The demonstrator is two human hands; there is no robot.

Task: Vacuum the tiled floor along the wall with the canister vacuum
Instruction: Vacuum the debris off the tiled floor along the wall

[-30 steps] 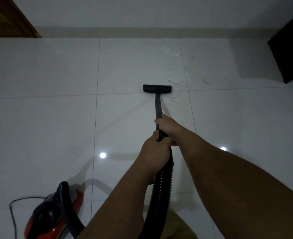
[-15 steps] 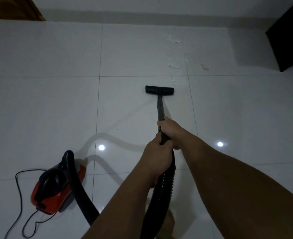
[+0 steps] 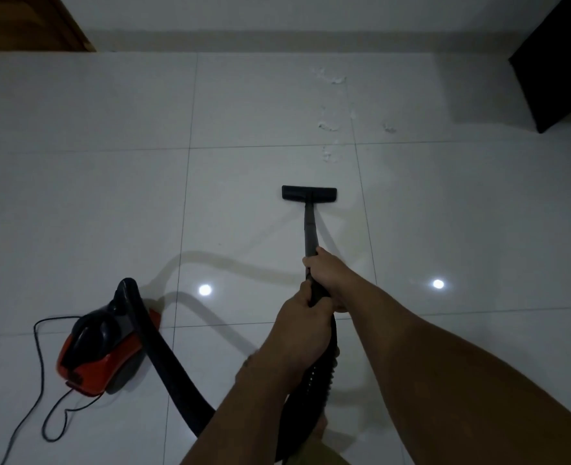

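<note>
A home room: glossy white floor tiles, a plain wall and a wooden door.

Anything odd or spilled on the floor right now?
Yes: white debris lies scattered over the tiles toward the wall, beyond the floor nozzle, not yet picked up. Behind, the power cord loops loosely beside the canister, a possible snag.

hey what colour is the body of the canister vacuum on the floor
The canister vacuum has an orange-red body with a black top and handle, as seen in the head view.
</note>
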